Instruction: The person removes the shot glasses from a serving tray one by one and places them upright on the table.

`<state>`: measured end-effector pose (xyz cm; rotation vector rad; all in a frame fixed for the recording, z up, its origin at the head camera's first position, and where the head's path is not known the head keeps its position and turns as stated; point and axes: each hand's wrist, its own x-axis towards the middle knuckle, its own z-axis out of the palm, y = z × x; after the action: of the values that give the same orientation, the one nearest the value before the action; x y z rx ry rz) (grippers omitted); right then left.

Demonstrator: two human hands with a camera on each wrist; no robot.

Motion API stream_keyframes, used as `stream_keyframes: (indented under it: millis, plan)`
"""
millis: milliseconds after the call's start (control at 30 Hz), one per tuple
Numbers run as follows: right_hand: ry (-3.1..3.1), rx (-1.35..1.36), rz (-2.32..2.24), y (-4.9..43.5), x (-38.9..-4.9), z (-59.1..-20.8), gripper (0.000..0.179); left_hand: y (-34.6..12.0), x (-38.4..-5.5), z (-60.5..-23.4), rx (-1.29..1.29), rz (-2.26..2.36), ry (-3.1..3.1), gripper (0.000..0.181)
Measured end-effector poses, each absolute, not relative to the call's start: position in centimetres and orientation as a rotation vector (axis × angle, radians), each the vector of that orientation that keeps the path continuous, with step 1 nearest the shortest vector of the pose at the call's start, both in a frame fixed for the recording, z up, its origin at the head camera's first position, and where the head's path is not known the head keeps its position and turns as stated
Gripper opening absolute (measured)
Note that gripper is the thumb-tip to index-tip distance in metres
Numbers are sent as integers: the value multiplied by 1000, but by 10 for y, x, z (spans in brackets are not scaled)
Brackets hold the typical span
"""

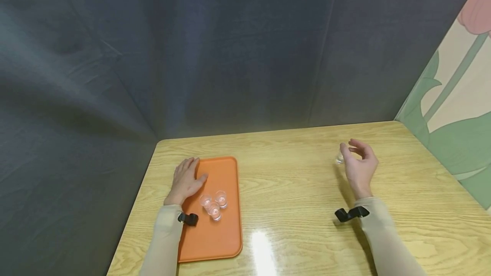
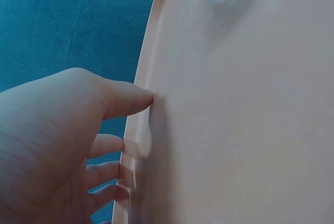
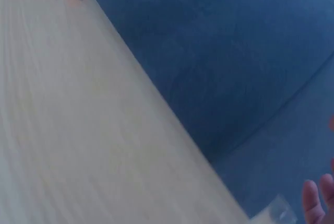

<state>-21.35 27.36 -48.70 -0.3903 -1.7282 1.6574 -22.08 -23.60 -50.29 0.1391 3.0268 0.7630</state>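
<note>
Right grip (image 1: 359,168) hangs above the table (image 1: 291,182) with its fingers loosely bent, a gap between thumb and fingers, and nothing seen in its hold. Just beside the thumb, partly covered by it in the head view, is a small clear lone glass (image 1: 339,158) toward the far right part of the table; the right wrist view shows the fingertips a little apart from it. Whether the thumb touches it, I cannot tell.

Left grip (image 1: 186,179) holds the left edge of the orange tray (image 1: 210,242), thumb over the rim and touching its inner side, the four fingers along the outer side, slightly spread. On the tray, near its middle and close to that wrist, three glasses (image 1: 215,211) stand upright in a tight cluster, clear and much like the other one.

Both forearms wear pale sleeves (image 1: 385,237), each with a black strap (image 1: 350,214) at the wrist. Behind the wood-grain table hangs a dark curtain (image 1: 245,54); to the right is a wall (image 1: 456,122) painted with a pink flower and green leaves.
</note>
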Motion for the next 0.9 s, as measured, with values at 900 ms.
stream_keyframes:
  millis: [900]
  plan:
    - [-2078, 227, 2004, 118, -192, -467, 31, -236, -222, -503, 129, 760, 3032, 73]
